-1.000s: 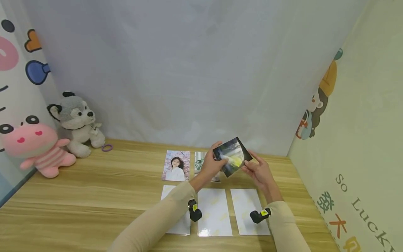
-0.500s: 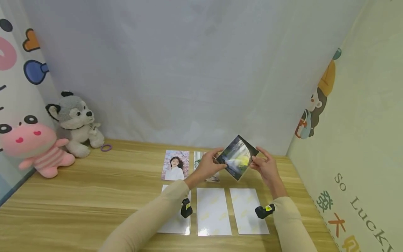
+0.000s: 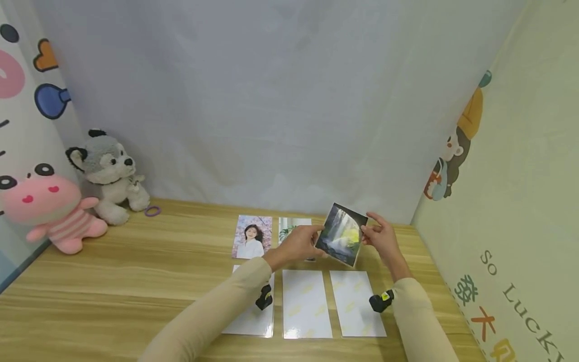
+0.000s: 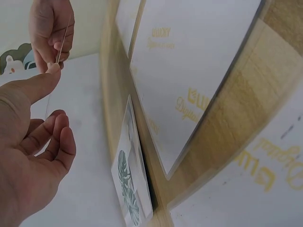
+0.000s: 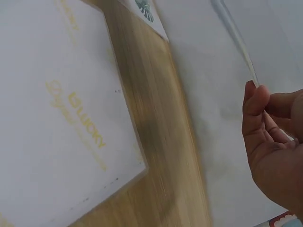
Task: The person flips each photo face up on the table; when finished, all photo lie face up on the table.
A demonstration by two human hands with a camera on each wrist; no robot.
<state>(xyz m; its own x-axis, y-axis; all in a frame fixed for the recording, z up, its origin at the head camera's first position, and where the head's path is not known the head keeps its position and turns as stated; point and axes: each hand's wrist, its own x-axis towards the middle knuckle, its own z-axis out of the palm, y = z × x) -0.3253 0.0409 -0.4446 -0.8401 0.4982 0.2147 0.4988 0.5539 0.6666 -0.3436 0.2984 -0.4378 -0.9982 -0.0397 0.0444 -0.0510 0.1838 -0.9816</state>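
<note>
A glossy photo print of a waterfall in shafts of light, with a yellow-green glow, is held tilted above the back of the table. My left hand pinches its left edge, and my right hand pinches its right edge near the top corner. From the left wrist, the print shows as a thin line between both hands, the left hand's lower fingers loosely curled. In the right wrist view, the right thumb and fingers grip the edge. A plant photo lies partly hidden behind the left hand.
A portrait photo lies at the back left of the row. Nearer, white-backed prints lie face down: one partly under the left forearm, a middle one and a right one. Plush toys and a purple ring are far left.
The waterfall print has shifted right and turned from a diamond slant to more upright. My left thumb has slid from its face to the left edge; the right hand has moved right.
</note>
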